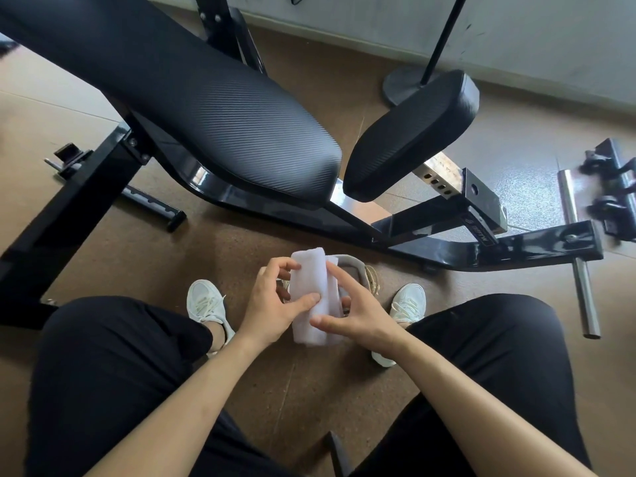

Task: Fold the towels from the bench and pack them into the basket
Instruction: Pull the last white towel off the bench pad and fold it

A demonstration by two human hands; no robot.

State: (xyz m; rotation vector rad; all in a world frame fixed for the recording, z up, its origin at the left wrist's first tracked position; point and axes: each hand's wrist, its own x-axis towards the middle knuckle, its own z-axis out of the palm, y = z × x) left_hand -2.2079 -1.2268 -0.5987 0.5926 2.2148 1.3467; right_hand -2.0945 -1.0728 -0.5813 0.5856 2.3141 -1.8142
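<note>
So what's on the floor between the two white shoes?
A basket, seen in the head view, mostly hidden behind the folded white towel that the left hand and right hand hold.

one towel (pixel 311 290), one basket (pixel 358 266), one bench (pixel 206 108), two hands (pixel 272 304) (pixel 358 315), two shoes (pixel 204 301) (pixel 409 302)

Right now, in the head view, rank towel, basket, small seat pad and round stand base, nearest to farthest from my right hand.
1. towel, held in the right hand.
2. basket, just behind the towel.
3. small seat pad, on the bench.
4. round stand base, near the wall.
</note>
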